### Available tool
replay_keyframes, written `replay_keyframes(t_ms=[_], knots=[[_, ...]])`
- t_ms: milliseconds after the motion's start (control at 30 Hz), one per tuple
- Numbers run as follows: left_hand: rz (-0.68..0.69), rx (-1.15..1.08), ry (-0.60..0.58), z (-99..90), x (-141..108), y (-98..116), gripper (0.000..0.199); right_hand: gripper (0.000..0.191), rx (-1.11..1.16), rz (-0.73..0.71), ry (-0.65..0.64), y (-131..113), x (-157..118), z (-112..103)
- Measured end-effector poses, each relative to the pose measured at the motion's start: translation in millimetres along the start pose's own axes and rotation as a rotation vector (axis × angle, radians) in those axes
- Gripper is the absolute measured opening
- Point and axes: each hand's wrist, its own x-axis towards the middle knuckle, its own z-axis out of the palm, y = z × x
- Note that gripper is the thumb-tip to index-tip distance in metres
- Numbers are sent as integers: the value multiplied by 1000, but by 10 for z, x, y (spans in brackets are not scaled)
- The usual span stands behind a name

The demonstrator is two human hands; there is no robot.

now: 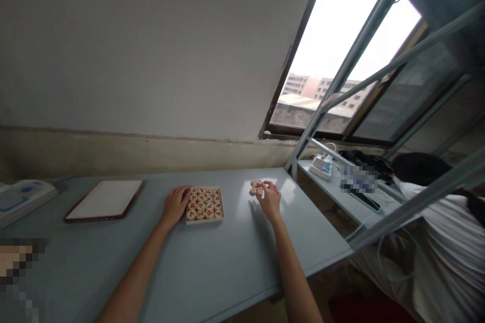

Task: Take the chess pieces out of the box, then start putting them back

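A shallow, pale, square box (205,221) holds rows of round wooden Chinese chess pieces (201,206) with red and dark characters. My left hand (176,205) is closed against the box's left side, its fingers at the upper left corner. A small dark patch shows by those fingertips, and I cannot make out what it is. To the right of the box, my right hand (270,199) pinches a round chess piece (260,192) between thumb and fingers. Further loose pieces (253,191) lie on the table just beside these fingertips; the hand partly hides them.
The grey table (227,267) runs along the wall. A white board with a dark frame (106,200) lies left, near a white device (25,199). Metal bed-frame bars (341,81) rise at right. Beyond them are a power strip (321,167) and a person in a white top (439,217).
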Motion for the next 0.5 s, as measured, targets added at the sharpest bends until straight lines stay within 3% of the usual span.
replay_keyframes(t_ms=[100,233,500], knots=[[-2,1,-4,-4,-2,3,31,18,72,-126,-55,-190,11,-27],[5,-3,-17,-6,2,-1,33,25,-16,-236,-70,-329,58,-13],[5,28,-6,23,18,-28,33,21,-112,-125,-127,78,-33,50]])
